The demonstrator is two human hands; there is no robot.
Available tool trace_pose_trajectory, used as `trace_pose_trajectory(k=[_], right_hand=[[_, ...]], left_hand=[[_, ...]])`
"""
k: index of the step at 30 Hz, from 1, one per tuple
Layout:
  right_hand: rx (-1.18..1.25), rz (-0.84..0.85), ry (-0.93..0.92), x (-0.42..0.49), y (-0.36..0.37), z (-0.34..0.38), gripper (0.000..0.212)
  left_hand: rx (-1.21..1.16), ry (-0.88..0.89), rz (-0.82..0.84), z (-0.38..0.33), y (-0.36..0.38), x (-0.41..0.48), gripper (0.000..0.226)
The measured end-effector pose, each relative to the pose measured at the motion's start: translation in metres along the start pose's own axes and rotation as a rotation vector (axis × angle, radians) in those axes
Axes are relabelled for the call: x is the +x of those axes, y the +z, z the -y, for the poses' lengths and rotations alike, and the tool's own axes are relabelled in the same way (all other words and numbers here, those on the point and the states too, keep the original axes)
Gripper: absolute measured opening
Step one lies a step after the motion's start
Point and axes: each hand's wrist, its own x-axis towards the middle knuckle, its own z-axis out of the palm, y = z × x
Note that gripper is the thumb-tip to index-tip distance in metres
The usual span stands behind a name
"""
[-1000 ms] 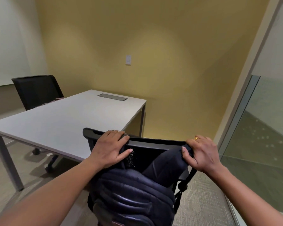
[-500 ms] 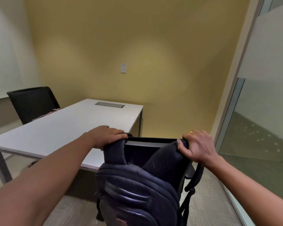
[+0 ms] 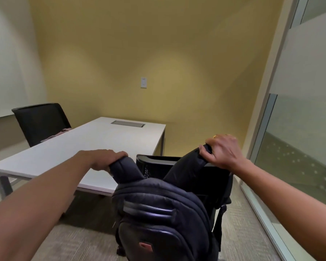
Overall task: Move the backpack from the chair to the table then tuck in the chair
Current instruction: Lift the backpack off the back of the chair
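Dark backpack (image 3: 164, 213) at near chair (image 3: 158, 160), in front of its backrest, both straps raised. Left hand (image 3: 105, 160) closed over left strap (image 3: 123, 170); right hand (image 3: 224, 151) closed over right strap (image 3: 188, 166). White table (image 3: 94, 142) beyond chair, left of it; top bare save inset grey plate (image 3: 128, 123). Second black chair (image 3: 40, 123) at table's far left side. Glass partition (image 3: 297, 147) right of chair. Grey carpet (image 3: 73, 240), yellow wall (image 3: 139, 53) behind.

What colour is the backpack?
Dark navy, nearly black backpack, seen in the head view.

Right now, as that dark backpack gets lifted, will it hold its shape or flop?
Probably sag a little: the backpack looks padded, and its straps bend softly under the left hand and right hand. Its bulging body suggests some weight.
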Motion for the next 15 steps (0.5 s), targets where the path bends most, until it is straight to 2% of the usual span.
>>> trace_pose_trajectory(k=[4,10,15], right_hand=[[-0.016,-0.016,0.034,0.015,-0.017,0.001,0.055],[-0.041,-0.039,0.012,0.029,-0.037,0.009,0.06],[0.001,-0.089,0.04,0.034,-0.053,0.008,0.063]], left_hand=[[-0.201,-0.031,0.045,0.007,-0.013,-0.01,0.06],[-0.425,-0.091,0.243,0.009,-0.023,-0.029,0.051],[-0.443,-0.084,0.236,-0.001,-0.04,-0.049,0.053]])
